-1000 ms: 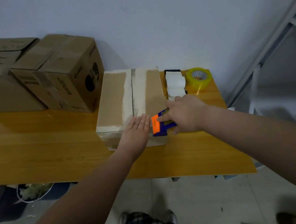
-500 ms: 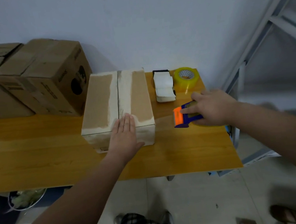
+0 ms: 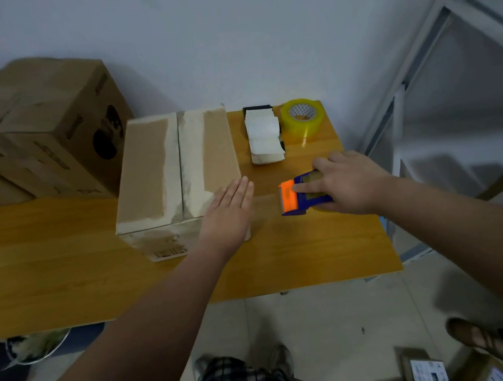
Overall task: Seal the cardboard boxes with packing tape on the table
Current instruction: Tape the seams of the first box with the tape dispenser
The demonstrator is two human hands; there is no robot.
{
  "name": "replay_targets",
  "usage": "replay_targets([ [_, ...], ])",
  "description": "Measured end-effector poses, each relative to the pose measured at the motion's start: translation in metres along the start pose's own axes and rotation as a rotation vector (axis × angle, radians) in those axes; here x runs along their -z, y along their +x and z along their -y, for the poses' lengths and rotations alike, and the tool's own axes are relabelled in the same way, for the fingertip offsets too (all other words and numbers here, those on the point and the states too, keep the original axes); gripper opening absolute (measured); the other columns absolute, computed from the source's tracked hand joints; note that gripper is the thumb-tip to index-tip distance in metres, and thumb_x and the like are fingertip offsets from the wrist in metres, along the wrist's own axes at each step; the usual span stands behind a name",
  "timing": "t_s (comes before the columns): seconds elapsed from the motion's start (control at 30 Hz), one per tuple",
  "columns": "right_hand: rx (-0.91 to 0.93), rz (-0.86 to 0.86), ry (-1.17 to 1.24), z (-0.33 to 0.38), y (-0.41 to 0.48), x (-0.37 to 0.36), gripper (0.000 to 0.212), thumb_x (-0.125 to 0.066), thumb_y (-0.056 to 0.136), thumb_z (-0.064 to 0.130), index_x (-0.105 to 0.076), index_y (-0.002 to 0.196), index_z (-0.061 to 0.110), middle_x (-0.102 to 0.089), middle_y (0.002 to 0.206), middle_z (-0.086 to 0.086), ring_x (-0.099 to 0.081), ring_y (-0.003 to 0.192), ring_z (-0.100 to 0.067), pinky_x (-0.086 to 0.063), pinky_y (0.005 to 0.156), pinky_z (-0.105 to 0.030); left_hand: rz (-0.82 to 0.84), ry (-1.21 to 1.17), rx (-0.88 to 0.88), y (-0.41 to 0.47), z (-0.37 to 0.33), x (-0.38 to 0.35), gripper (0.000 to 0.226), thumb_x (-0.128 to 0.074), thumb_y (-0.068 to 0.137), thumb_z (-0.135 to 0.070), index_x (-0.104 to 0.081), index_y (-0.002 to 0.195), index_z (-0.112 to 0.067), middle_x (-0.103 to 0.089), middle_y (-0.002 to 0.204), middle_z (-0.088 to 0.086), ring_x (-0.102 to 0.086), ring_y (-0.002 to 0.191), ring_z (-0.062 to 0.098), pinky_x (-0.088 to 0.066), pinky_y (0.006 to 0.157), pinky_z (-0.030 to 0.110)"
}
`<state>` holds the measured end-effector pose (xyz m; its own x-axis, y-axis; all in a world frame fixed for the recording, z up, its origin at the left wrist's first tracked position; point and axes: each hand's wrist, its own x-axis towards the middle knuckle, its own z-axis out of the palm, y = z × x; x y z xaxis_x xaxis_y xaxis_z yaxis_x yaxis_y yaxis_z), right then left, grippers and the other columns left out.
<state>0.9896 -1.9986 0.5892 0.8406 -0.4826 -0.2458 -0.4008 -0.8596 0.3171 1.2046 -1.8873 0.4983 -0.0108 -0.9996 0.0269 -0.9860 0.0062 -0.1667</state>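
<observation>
The cardboard box (image 3: 178, 172) lies flat on the counter (image 3: 311, 252), near its middle, top flaps closed along a centre seam bordered by pale bands of older tape. The left hand (image 3: 228, 214) rests on the near right corner of the lid, fingers straight and pressed together, a posture that probably pins the flap and the tape end while the strip is drawn out. The right hand (image 3: 348, 184), just beside the box and clear of it, is curled round a blue tape dispenser (image 3: 300, 196) with its index finger laid on the orange cutter end, which faces the box. A faint translucent band, apparently a strip of tape (image 3: 265, 202), spans the gap between the left fingertips and the cutter; whether it is attached to the box cannot be told. At the far right of the counter sit a folded white wad of paper (image 3: 263, 137) and a spare yellowish tape roll (image 3: 303, 117), within reach for reloading. Larger cartons (image 3: 47, 127) stand at the far left against a plain pale wall (image 3: 229, 39). The counter is orange-brown wood grain; a grey metal rack (image 3: 415, 51) rises to the right over a light tiled floor (image 3: 318, 322)
</observation>
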Motion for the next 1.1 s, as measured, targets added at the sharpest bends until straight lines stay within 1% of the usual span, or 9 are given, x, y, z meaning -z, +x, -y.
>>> replay_targets([
  [0.1, -0.001, 0.051, 0.007, 0.007, 0.007, 0.001, 0.057, -0.044, 0.092, 0.056, -0.022, 0.144, 0.046, -0.044, 0.125, -0.005, -0.047, 0.106, -0.026, -0.039, 0.084, -0.037, -0.022, 0.020, -0.016, -0.001, 0.000, -0.001, 0.055, -0.017, 0.103, -0.029, 0.010, 0.147, -0.010, 0.005, 0.158, 0.006, 0.004, 0.145, 0.017, 0.010, 0.112, 0.033],
  [0.47, -0.027, 0.313, 0.053, 0.048, 0.061, 0.022, 0.043, -0.051, 0.095, 0.036, -0.041, 0.136, 0.039, -0.045, 0.115, -0.006, -0.050, 0.103, -0.028, -0.041, 0.070, -0.036, -0.022, -0.014, 0.001, 0.002, -0.003, -0.001, 0.053, -0.015, 0.104, -0.030, 0.003, 0.149, -0.011, 0.000, 0.158, 0.005, 0.000, 0.145, 0.017, 0.010, 0.113, 0.035],
  [0.67, -0.025, 0.445, -0.144, 0.046, 0.059, -0.001, 0.022, -0.055, 0.093, 0.029, -0.058, 0.113, 0.021, -0.050, 0.109, -0.003, -0.051, 0.094, -0.024, -0.038, 0.070, -0.035, 0.026, 0.025, 0.001, 0.001, -0.003, -0.002, 0.061, -0.016, 0.101, -0.042, 0.003, 0.148, -0.008, -0.002, 0.158, 0.007, -0.002, 0.145, 0.018, 0.010, 0.113, 0.036],
  [0.73, -0.085, 0.446, 0.037, 0.032, 0.048, -0.022, 0.032, -0.053, 0.093, 0.038, -0.053, 0.124, 0.031, -0.047, 0.111, -0.004, -0.051, 0.096, -0.026, -0.041, 0.071, -0.034, 0.048, 0.034, 0.017, 0.002, -0.004, -0.003, 0.067, -0.016, 0.098, -0.049, 0.003, 0.147, -0.008, -0.003, 0.158, 0.008, -0.002, 0.145, 0.019, 0.009, 0.113, 0.036],
  [0.8, -0.190, 0.365, 0.306, 0.017, 0.042, -0.038, 0.043, -0.051, 0.091, 0.051, -0.044, 0.133, 0.043, -0.041, 0.101, -0.002, -0.050, 0.092, -0.026, -0.039, 0.069, -0.034, 0.066, 0.023, 0.037, 0.004, -0.006, -0.003, 0.071, -0.012, 0.095, -0.054, 0.000, 0.148, -0.008, -0.005, 0.158, 0.008, -0.004, 0.145, 0.019, 0.005, 0.116, 0.037],
  [0.87, -0.268, 0.290, 0.458, 0.009, 0.044, -0.056, 0.054, -0.052, 0.089, 0.055, -0.036, 0.139, 0.045, -0.036, 0.096, 0.000, -0.047, 0.086, -0.023, -0.039, 0.068, -0.033, 0.073, 0.021, 0.045, 0.005, -0.008, -0.003, 0.073, -0.009, 0.093, -0.056, -0.003, 0.149, -0.008, -0.007, 0.158, 0.008, -0.005, 0.145, 0.019, 0.002, 0.117, 0.038],
  [0.93, -0.358, 0.259, 0.662, 0.008, 0.046, -0.070, 0.064, -0.056, 0.088, 0.053, -0.028, 0.145, 0.041, -0.040, 0.102, -0.001, -0.049, 0.088, -0.023, -0.045, 0.075, -0.035, 0.071, 0.010, 0.051, 0.004, -0.009, 0.000, 0.076, -0.004, 0.091, -0.058, -0.004, 0.149, -0.008, -0.008, 0.158, 0.008, -0.005, 0.145, 0.019, 0.003, 0.116, 0.037],
  [1.03, -0.555, 0.175, 1.149, 0.011, 0.050, -0.088, 0.092, -0.067, 0.085, 0.040, -0.006, 0.152, 0.025, -0.044, 0.127, -0.002, -0.054, 0.105, -0.027, -0.046, 0.078, -0.032, 0.073, -0.021, 0.058, 0.004, -0.010, 0.004, 0.080, 0.001, 0.087, -0.059, -0.007, 0.149, -0.008, -0.010, 0.158, 0.008, -0.006, 0.145, 0.019, 0.004, 0.115, 0.036],
  [1.1, -0.698, 0.187, 1.397, 0.017, 0.053, -0.097, 0.090, -0.071, 0.083, 0.037, -0.013, 0.149, 0.013, -0.043, 0.137, -0.012, -0.052, 0.109, -0.027, -0.042, 0.079, -0.031, 0.069, -0.031, 0.065, 0.004, -0.011, 0.006, 0.080, 0.000, 0.088, -0.059, -0.008, 0.149, -0.008, -0.012, 0.157, 0.008, -0.007, 0.145, 0.019, 0.003, 0.115, 0.036],
])
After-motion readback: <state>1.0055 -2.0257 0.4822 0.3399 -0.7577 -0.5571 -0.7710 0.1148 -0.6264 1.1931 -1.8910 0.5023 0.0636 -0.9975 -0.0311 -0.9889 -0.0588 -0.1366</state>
